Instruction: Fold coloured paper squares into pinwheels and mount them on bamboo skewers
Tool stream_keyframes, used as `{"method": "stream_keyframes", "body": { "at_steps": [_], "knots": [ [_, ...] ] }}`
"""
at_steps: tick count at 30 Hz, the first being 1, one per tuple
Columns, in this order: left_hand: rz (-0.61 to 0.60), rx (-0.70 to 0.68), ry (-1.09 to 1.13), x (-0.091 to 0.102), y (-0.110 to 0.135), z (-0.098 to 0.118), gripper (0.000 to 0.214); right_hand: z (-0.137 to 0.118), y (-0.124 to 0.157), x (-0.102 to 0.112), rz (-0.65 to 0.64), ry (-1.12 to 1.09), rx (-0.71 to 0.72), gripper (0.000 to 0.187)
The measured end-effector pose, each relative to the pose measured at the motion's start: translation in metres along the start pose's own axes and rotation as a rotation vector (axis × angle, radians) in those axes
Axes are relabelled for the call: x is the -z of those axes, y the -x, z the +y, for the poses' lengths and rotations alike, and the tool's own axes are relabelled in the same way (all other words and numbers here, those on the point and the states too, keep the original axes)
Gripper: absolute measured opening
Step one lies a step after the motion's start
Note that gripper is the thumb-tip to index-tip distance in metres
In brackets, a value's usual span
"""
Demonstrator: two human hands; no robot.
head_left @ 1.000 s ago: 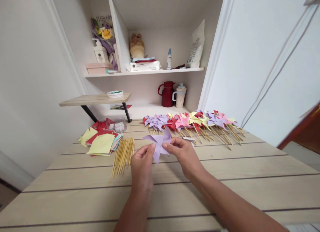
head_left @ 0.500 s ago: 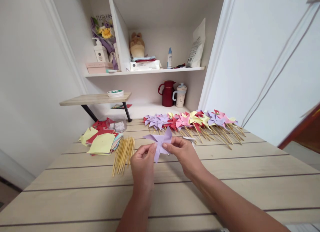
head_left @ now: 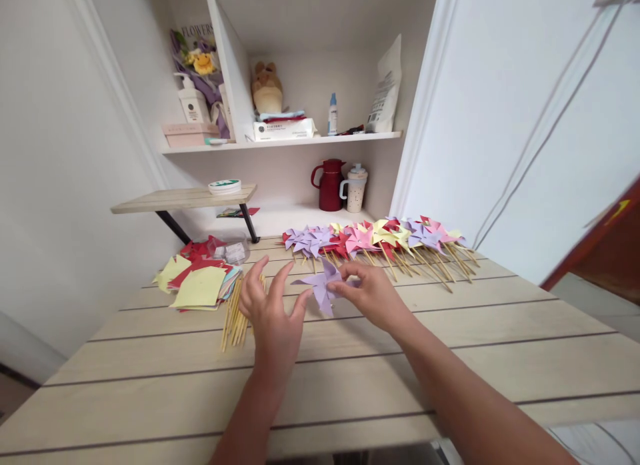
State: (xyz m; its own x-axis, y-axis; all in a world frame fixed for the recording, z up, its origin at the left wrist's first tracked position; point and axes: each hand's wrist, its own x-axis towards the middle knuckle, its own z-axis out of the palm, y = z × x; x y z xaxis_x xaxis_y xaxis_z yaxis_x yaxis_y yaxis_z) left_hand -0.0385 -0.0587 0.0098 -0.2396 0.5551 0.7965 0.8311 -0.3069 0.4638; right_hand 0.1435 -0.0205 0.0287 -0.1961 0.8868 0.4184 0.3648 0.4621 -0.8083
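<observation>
Between thumb and fingers, my right hand (head_left: 367, 295) pinches a lilac paper pinwheel (head_left: 324, 288) above the table. My left hand (head_left: 275, 311) is open, its fingers spread and its thumb close to the pinwheel's left blade; I cannot tell whether they touch. Behind and left of that hand lies a bundle of thin wooden sticks (head_left: 233, 321), partly hidden by the fingers. A pile of paper pieces (head_left: 200, 288), with yellow on top and red behind, lies farther left. Beyond my hands stretches a row of finished pinwheels on sticks (head_left: 360, 238) in lilac, red, pink and yellow.
A clear plastic box (head_left: 235, 251) with small items sits behind the paper pile. Above it stands a small wooden riser (head_left: 185, 198) on black legs. A red jug (head_left: 331, 185) and a cup with a handle (head_left: 356, 188) stand at the back, under a loaded white shelf (head_left: 320, 141).
My left hand has let go of the pinwheel, moved left and spread its fingers. The right hand still holds the pinwheel. The whole view has shifted slightly.
</observation>
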Motion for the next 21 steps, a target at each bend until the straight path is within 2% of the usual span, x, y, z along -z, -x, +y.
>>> {"method": "stream_keyframes", "body": {
  "at_steps": [3, 5, 7, 11, 14, 18, 21],
  "knots": [
    [-0.192, 0.039, 0.048, 0.008, -0.015, 0.003, 0.038, -0.002, -0.01, 0.001, -0.177, -0.019, -0.029, 0.018],
    [-0.329, 0.141, 0.172, 0.015, -0.03, 0.006, 0.041, -0.005, -0.018, 0.0, -0.28, -0.015, -0.054, 0.016],
    [-0.486, 0.185, 0.32, 0.019, -0.043, 0.01, 0.041, -0.009, -0.026, -0.001, -0.359, -0.007, -0.05, 0.013],
    [-0.743, 0.325, 0.514, 0.019, -0.058, 0.015, 0.034, -0.009, -0.038, 0.001, -0.377, 0.005, -0.059, 0.008],
    [-0.772, 0.427, 0.593, 0.014, -0.06, 0.015, 0.037, -0.002, -0.04, 0.013, -0.331, -0.003, -0.102, 0.009],
    [-0.789, 0.442, 0.65, 0.007, -0.06, 0.015, 0.041, 0.007, -0.037, 0.033, -0.248, -0.055, -0.124, 0.015],
    [-0.694, 0.39, 0.559, -0.001, -0.057, 0.015, 0.048, 0.007, -0.034, 0.039, -0.227, -0.078, -0.129, 0.014]
  ]
}}
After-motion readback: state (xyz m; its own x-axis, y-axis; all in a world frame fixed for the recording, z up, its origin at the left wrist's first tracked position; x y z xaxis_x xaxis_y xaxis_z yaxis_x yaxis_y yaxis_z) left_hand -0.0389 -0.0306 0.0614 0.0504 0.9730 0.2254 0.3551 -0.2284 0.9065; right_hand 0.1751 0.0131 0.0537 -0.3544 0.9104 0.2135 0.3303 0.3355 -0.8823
